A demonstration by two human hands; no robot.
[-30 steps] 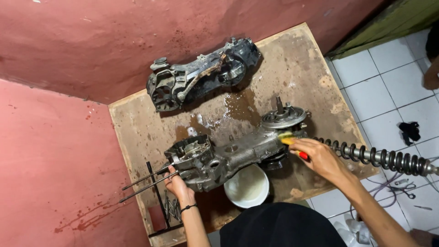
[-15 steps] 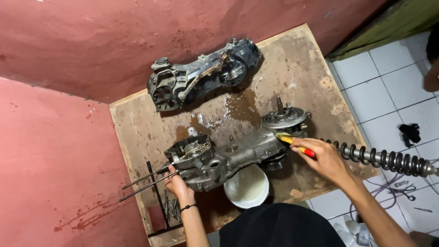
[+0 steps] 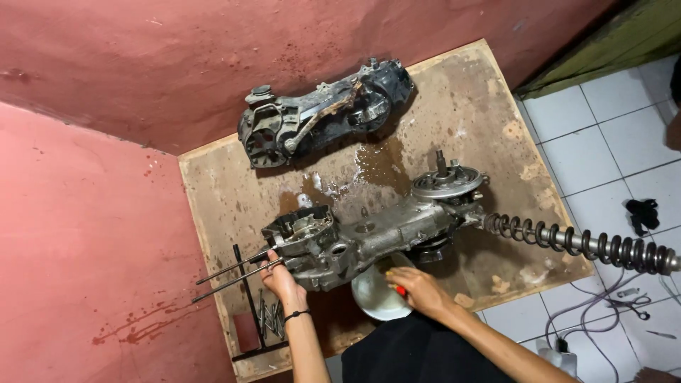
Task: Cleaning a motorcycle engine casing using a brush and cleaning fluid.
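I see left hand (image 3: 280,278) gripping engine crankcase (image 3: 355,245) at tabletop (image 3: 482,106) front edge; right hand (image 3: 418,289) pinches red-handled brush (image 3: 399,289) over white bowl (image 3: 376,298).

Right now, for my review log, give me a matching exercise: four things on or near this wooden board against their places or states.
1. black engine cover
2. white bowl
3. coil spring shock
4. left hand

A. sticks out past the board over the white tiles
B. lies at the far edge by the red wall
C. at the grey engine case beside its long studs
D. under the right hand at the near edge

1-B, 2-D, 3-A, 4-C
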